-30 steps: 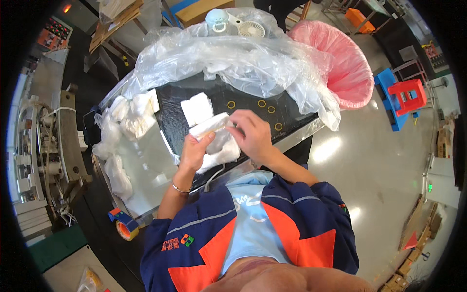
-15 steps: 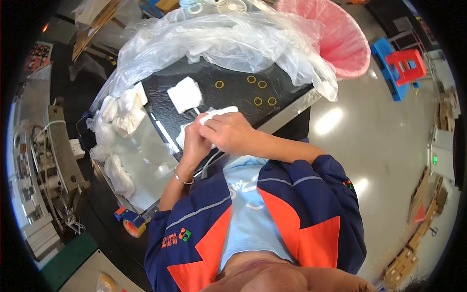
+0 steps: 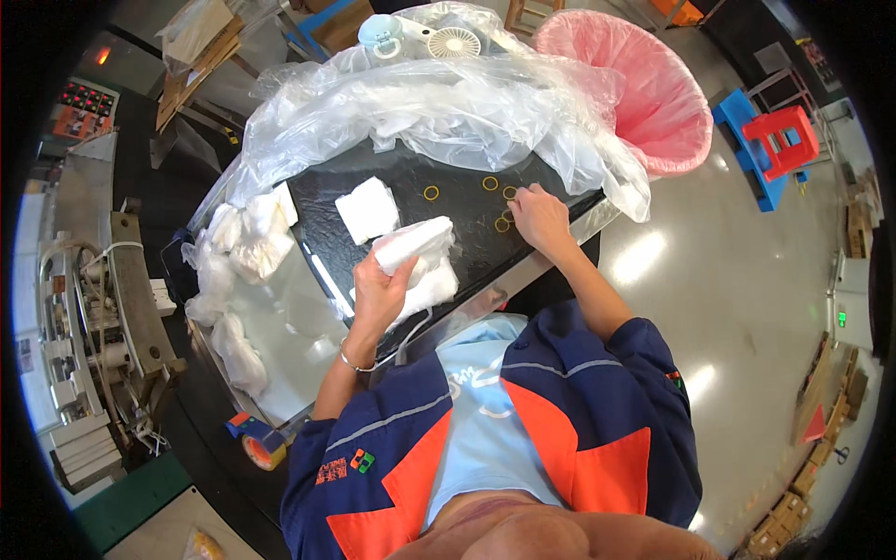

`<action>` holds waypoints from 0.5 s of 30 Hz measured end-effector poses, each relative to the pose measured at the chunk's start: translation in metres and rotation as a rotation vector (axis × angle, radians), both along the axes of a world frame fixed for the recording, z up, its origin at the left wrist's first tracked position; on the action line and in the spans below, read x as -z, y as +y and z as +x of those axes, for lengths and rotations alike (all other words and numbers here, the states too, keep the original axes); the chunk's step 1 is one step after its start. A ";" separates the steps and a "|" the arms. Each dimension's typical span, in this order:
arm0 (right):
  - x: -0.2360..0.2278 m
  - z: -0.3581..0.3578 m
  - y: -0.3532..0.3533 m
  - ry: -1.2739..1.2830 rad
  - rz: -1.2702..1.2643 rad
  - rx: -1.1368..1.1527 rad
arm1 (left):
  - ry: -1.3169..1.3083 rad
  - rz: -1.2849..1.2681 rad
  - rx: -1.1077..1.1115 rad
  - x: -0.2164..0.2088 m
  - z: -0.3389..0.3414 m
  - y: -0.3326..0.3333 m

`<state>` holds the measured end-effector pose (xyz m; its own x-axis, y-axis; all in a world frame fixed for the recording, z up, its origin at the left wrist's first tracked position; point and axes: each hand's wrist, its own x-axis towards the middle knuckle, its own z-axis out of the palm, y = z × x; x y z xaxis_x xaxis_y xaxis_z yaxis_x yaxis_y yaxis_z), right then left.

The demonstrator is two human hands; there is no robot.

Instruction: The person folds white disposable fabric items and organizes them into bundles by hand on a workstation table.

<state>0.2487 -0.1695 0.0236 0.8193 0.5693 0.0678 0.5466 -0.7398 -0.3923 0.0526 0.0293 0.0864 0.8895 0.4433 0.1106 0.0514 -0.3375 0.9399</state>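
Note:
My left hand (image 3: 381, 297) grips a folded bundle of thin white plastic (image 3: 411, 245), its loose lower part hanging over the black work surface (image 3: 448, 177). To the right, my right hand (image 3: 542, 222) has its fingers drawn together at the yellow rubber bands, closed on one rubber band (image 3: 509, 217) that its fingertips partly hide. Another rubber band (image 3: 490, 183) lies just beyond the fingers, and one more (image 3: 431, 193) sits apart to the left. A flat white folded stack (image 3: 367, 211) rests left of the bundle.
Clear plastic sheeting (image 3: 411, 98) is heaped along the far edge, with a small fan (image 3: 455, 42) on it. A pink-lined bin (image 3: 644, 103) stands at the far right. White bundles (image 3: 257, 243) line the left side. A tape dispenser (image 3: 259, 443) sits at the lower left.
My hands have parted: the right has moved from the white bundle to the rubber bands, while the left keeps the bundle. One rubber band has shifted left at my fingertips. The view has tilted slightly.

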 end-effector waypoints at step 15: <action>-0.069 -0.061 0.049 0.727 0.850 -0.462 | -0.001 -0.257 0.048 -0.011 0.002 -0.011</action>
